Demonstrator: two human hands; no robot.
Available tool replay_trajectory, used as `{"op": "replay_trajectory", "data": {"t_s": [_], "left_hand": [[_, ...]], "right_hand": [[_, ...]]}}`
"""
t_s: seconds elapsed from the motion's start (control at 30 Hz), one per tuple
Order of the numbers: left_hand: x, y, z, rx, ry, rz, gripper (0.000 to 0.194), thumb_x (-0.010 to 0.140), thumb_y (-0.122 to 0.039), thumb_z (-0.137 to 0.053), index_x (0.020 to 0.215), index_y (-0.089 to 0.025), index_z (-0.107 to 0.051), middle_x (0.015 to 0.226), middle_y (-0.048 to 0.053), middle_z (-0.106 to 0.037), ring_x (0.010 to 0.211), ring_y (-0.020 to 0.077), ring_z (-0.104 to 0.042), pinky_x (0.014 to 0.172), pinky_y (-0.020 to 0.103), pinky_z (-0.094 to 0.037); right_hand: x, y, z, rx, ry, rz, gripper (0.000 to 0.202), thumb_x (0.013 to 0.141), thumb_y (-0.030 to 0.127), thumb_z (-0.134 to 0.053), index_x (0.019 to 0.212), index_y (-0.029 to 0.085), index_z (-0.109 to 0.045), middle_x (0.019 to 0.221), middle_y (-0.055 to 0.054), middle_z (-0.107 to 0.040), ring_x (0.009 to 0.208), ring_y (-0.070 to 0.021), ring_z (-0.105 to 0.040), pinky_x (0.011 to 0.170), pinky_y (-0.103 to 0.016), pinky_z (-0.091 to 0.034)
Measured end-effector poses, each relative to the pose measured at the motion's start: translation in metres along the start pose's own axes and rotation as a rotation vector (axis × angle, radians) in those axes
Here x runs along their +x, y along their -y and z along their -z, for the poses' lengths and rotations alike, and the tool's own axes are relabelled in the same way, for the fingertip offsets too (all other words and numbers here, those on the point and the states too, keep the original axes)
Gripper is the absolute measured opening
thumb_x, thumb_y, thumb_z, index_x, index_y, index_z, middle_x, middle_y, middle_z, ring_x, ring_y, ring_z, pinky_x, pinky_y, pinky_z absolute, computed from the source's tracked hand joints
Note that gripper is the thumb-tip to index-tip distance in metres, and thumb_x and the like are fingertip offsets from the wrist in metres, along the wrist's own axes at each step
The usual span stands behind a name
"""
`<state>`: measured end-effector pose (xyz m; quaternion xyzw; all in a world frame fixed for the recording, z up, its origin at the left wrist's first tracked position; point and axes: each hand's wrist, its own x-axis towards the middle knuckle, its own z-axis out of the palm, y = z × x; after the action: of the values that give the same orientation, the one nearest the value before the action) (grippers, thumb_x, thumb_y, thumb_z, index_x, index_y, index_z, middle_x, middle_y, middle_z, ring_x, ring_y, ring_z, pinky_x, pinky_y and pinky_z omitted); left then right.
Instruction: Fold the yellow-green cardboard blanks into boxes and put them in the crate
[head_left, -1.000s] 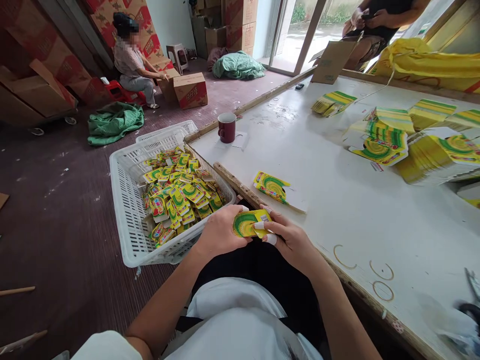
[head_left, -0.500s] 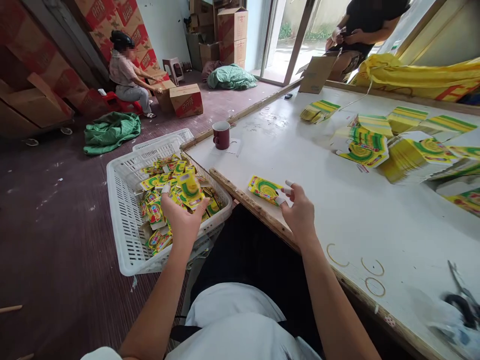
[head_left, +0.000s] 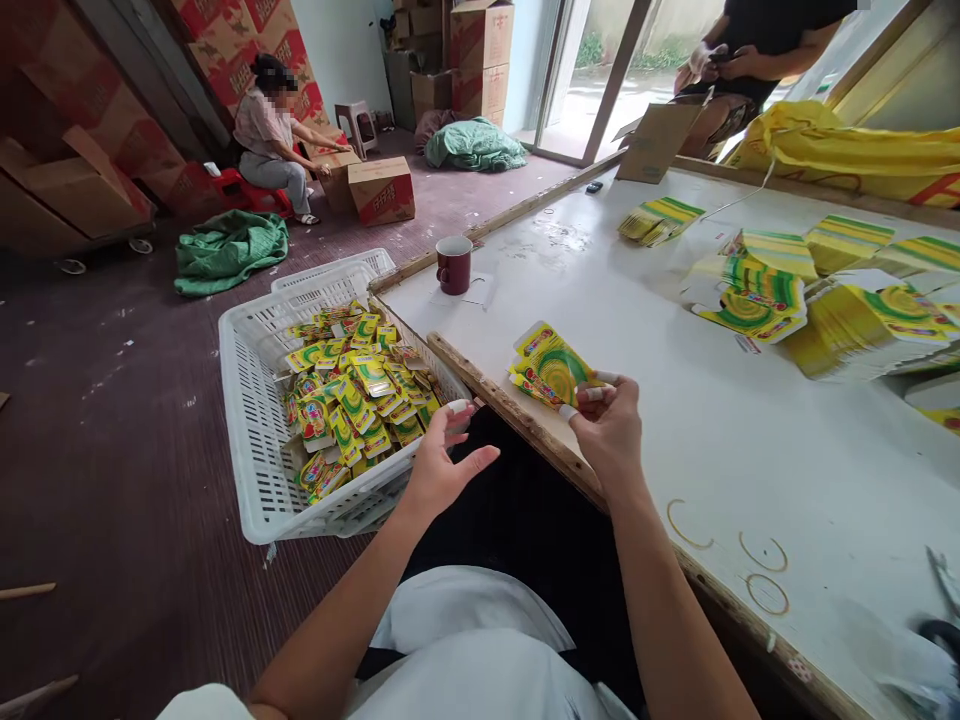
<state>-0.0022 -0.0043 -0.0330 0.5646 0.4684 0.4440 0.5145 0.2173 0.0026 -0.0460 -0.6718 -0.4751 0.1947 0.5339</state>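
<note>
Pinched in my right hand is a yellow and green printed carton, lifted at an angle over the near edge of the white table. The carton looks partly unfolded, with a white flap at its far end. My left hand holds nothing; its fingers are apart beside the right rim of a white plastic basket. Small yellow cartons fill that basket in a loose heap. Some fingertips on both hands have white wraps.
A maroon mug stands near the table's left edge. Stacks of flat cartons lie to the right, with rubber bands and scissors nearer. One person sits by boxes; another is beyond the table.
My left hand has let go of a carton over the basket and moved right, toward the table. My right hand has raised the other carton off the tabletop, and it looks wider.
</note>
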Motion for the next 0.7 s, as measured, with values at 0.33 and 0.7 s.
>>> {"op": "replay_trajectory", "data": {"t_s": [0.33,0.7], "left_hand": [[0.001,-0.037,-0.04,-0.43,-0.217,-0.006,0.06,0.078,-0.082,-0.043,0.088,-0.024,-0.055,0.074,0.001,-0.059,0.076,0.0189,-0.066,0.073,0.035,-0.057],[-0.005,-0.017,-0.028,-0.385,-0.134,-0.006,0.044,0.068,-0.057,-0.078,0.092,-0.022,-0.066,0.088,0.001,-0.072,0.083,0.0195,-0.068,0.082,0.036,-0.056]], "right_hand": [[-0.09,0.07,-0.023,0.699,0.561,-0.192,0.046,0.073,0.037,-0.079,0.11,0.029,-0.052,0.083,0.003,-0.058,0.072,-0.0132,-0.057,0.067,-0.027,-0.052],[-0.071,0.047,-0.007,0.573,0.401,-0.149,0.016,0.08,0.038,-0.07,0.09,0.024,-0.068,0.082,0.0,-0.073,0.073,-0.0173,-0.067,0.069,-0.032,-0.056]]}}
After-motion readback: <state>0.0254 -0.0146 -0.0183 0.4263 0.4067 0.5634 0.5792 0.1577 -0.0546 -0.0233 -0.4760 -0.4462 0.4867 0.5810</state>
